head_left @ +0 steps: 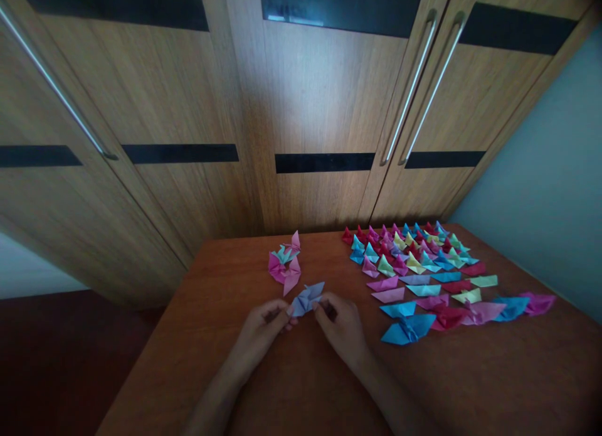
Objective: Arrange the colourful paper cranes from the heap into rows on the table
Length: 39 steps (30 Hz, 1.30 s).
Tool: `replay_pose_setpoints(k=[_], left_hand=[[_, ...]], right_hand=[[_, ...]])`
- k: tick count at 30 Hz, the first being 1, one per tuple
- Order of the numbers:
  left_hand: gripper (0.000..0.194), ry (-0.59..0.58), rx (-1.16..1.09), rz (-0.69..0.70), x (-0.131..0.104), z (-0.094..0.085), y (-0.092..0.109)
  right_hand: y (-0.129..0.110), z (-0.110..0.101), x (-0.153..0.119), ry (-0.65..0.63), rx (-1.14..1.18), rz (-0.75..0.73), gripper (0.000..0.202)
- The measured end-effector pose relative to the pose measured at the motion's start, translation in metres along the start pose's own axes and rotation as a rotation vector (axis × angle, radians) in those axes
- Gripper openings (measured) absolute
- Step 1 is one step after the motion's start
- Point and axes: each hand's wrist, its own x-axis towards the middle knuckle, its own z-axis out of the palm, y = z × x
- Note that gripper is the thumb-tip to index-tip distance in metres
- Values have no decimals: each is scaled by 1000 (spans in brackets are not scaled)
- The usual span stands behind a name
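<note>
Between my two hands is a lavender folded-paper origami piece (306,299), held a little above the table. My left hand (266,323) pinches its left corner between thumb and fingers. On the other side, my right hand (339,323) grips the right edge with thumb and forefinger. Just beyond lies a small cluster of pink folded-paper pieces (291,271) with a mint-green one (284,254) among them. A blue folded-paper piece (408,328) rests on the table to the right of my right hand.
Many coloured paper boats (386,265) stand in rows at the table's back right. Flatter folded pieces (424,290) lie in front of them, with a magenta one (538,303) far right. Behind the wooden table (211,335) rises a wardrobe (320,97); a pale wall (540,160) borders the right.
</note>
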Motion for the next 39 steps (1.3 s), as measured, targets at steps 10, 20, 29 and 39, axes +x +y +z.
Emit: replay_pose_setpoints(k=[10,20,29,39], left_hand=[[27,19,82,13,0,2,1],[25,-19,-92,-77,0,3,3],[29,-27,-54,-64,-1,4,5],[26,-56,-41,-37,0,3,3]], right_hand=[[-4,1,-7,8,-100,-124,15],[-4,0,-6,-26,0,-82,15],[2,-7,0,44,336,161,27],[2,-5,-3,-177,408,93,36]])
